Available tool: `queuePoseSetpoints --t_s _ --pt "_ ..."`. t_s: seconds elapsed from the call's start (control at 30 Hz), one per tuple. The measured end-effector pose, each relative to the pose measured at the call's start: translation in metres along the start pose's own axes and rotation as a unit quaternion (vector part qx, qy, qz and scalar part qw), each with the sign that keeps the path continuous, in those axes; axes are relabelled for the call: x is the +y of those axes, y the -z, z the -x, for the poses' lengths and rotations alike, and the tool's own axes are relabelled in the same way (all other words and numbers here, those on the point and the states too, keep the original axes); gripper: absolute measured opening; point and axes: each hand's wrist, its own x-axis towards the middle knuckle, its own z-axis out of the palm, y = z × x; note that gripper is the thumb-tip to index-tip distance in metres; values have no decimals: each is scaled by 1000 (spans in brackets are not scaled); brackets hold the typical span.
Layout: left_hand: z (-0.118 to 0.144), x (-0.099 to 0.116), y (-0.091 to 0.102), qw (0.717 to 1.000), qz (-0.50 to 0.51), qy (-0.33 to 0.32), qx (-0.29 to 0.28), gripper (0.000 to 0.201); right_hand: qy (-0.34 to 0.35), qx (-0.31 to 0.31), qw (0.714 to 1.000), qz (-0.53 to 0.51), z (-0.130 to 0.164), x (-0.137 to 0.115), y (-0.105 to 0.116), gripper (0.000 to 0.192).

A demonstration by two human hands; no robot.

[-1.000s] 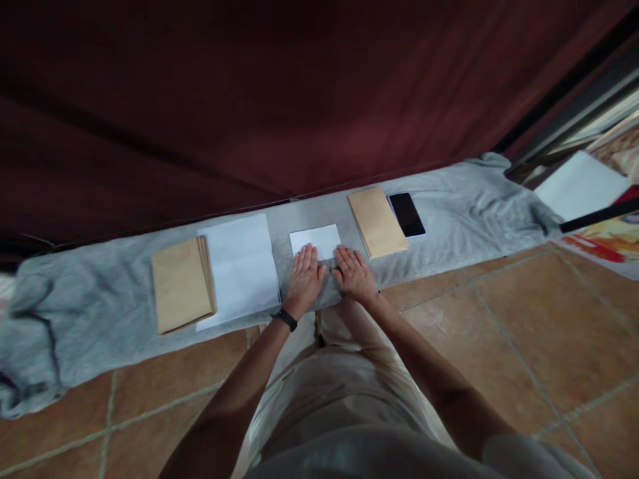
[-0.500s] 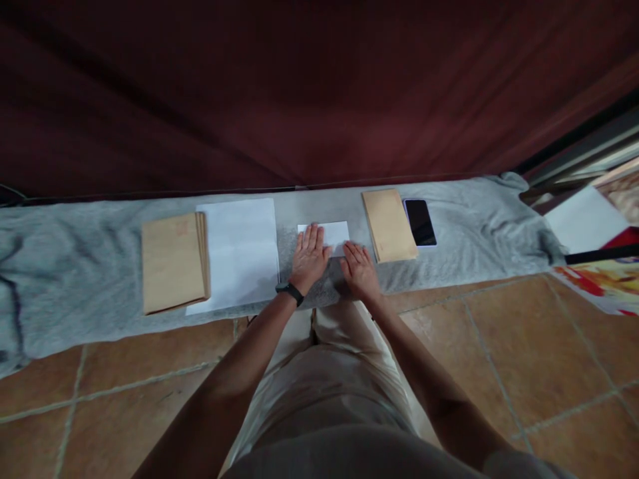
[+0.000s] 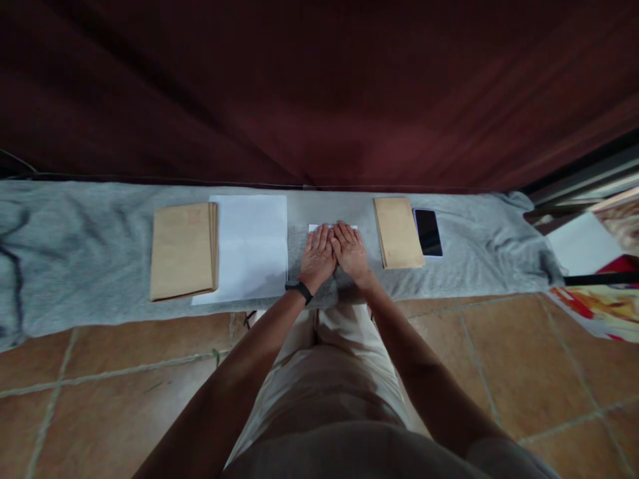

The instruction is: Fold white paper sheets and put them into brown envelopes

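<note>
Both palms lie flat, side by side, on a small folded white paper in the middle of the cloth. My left hand, with a black band on its wrist, has its fingers stretched out over the paper's left half. My right hand presses on the right half, fingers also straight, its thumb side touching the left hand. Only the paper's far edge shows; the hands hide the rest. Left of them lies a stack of white paper sheets. To the right is a smaller pile of brown envelopes.
A stack of larger brown envelopes overlaps the white sheets' left edge. A phone lies beside the right envelopes. Grey cloth covers the narrow surface, and a dark red curtain hangs behind it. Tiled floor lies below.
My right hand has moved from the paper's near right corner up onto it, beside the left hand. The left hand stays flat on the paper. The view has shifted slightly.
</note>
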Motion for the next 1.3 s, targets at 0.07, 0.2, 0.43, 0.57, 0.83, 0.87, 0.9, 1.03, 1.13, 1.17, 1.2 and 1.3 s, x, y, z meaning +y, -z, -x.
queuePoseSetpoints --t_s 0.07,0.2,0.43,0.57,0.83,0.87,0.9,1.03,1.13,1.17,1.2,1.3 --pt "0 1 1 1000 2 -2 1 61 0 3 1000 9 2 2 1 53" --pt "1 2 5 1000 7 -3 2 62 -4 3 1000 27 6 8 4 54" --pt "7 1 6 1000 14 1 20 60 -25 26 998 55 14 17 4 56" --pt "13 -3 3 999 15 0 31 60 -41 49 997 54 18 18 1 58" --pt "25 -7 1 999 18 -5 47 61 -85 80 992 57 33 17 3 59" --pt "25 -7 1 999 18 -4 48 61 -93 81 991 56 35 16 5 58" --pt "25 -7 0 999 18 -4 48 61 -102 81 990 53 38 15 8 56" --pt "24 -7 0 998 24 -8 51 62 -146 82 985 35 44 10 19 48" --pt "24 -6 0 998 25 -7 56 62 -179 82 980 10 44 6 24 42" --pt "24 -6 0 998 25 -7 56 62 -192 80 978 -1 43 5 25 40" --pt "24 -6 0 998 26 -6 55 62 -205 76 976 -13 42 4 26 38" --pt "24 -7 -1 998 30 -5 54 62 -246 66 965 -60 36 6 28 28"
